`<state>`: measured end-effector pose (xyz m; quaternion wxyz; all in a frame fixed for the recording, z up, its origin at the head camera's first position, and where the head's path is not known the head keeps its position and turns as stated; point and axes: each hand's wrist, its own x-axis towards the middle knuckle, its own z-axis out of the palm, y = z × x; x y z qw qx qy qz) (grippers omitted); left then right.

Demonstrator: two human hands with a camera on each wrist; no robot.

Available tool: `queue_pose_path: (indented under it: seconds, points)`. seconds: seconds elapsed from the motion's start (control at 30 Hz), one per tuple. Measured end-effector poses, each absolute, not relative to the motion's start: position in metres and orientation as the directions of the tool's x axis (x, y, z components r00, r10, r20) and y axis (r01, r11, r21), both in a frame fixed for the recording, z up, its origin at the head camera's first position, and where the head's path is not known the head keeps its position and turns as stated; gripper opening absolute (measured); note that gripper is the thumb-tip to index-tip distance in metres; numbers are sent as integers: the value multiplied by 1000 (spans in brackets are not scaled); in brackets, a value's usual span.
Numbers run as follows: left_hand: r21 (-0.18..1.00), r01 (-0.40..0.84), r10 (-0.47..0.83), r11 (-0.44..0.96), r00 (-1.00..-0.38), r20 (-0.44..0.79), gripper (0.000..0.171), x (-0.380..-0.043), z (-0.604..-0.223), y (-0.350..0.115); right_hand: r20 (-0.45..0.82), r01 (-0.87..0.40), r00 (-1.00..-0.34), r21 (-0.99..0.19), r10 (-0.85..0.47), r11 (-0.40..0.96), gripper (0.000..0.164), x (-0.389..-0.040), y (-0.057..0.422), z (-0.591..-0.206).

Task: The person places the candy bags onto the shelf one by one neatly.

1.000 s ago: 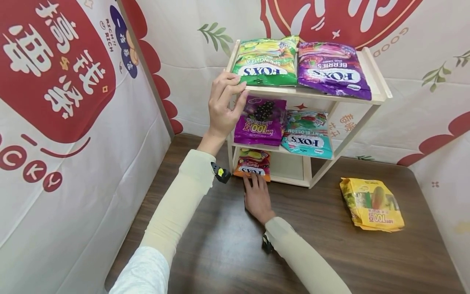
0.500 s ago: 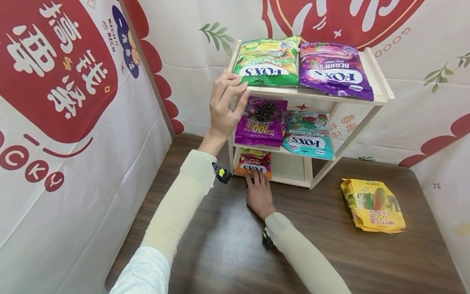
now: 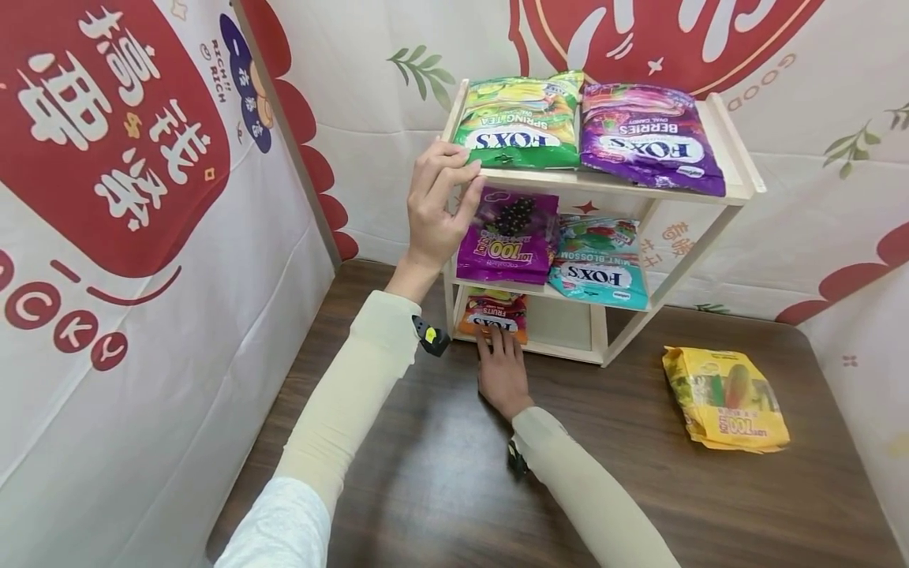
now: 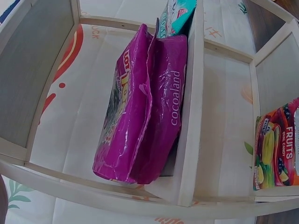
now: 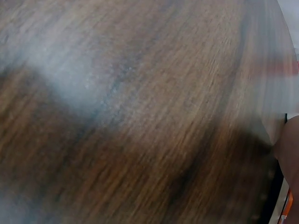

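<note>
In the head view my left hand [image 3: 439, 207] holds the upper left corner of a small wooden shelf [image 3: 604, 183], fingers over the top edge and thumb lower down. Extended fingers of my right hand [image 3: 503, 375] touch the front of an orange-red Fox's Fruits candy bag [image 3: 493, 309] on the bottom level, at its left side. A purple Cocoaland candy bag [image 3: 507, 235] leans on the middle level, just below the left hand. Beside it lies a teal Fox's Mint Blossom bag [image 3: 598, 264]. The left wrist view shows the purple bag [image 4: 140, 112] and the Fruits bag [image 4: 279, 147] from the side.
On the top level lie a green Spring Tea bag [image 3: 518, 122] and a purple Berries bag [image 3: 648, 138]. A yellow candy bag [image 3: 727, 398] rests on the brown wooden table [image 3: 398, 473] to the right. Printed cloth walls [image 3: 369, 173] surround the table.
The right hand has moved slightly forward, and the Fruits bag sits a little deeper in the bottom level. My left hand keeps its place on the shelf corner.
</note>
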<state>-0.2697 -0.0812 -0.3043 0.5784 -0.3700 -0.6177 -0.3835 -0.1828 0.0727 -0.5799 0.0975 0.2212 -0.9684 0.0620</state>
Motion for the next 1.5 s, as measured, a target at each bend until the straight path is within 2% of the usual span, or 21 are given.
queue_pose_path:
  seconds: [0.2, 0.53, 0.97, 1.23, 1.5]
  points:
    - [45, 901, 25, 431, -62, 998, 15, -270, -304, -81, 190, -431, -892, -94, -409, 897, 62, -186, 74, -581]
    - [39, 896, 32, 443, -60, 998, 15, -269, -304, -83, 283, -489, -849, -103, -446, 866, 61, -189, 80, -597]
    - [42, 896, 17, 443, -56, 998, 15, -271, -305, -81, 305, -471, -856, -129, -417, 873, 61, -185, 79, -594]
    - [45, 898, 6, 437, -53, 999, 14, -270, -303, -80, 389, -461, -848, -209, -359, 862, 57, -169, 86, -583]
    - [43, 904, -14, 425, -41, 999, 14, -271, -305, -79, 444, -467, -842, -314, -307, 827, 48, -149, 114, -566]
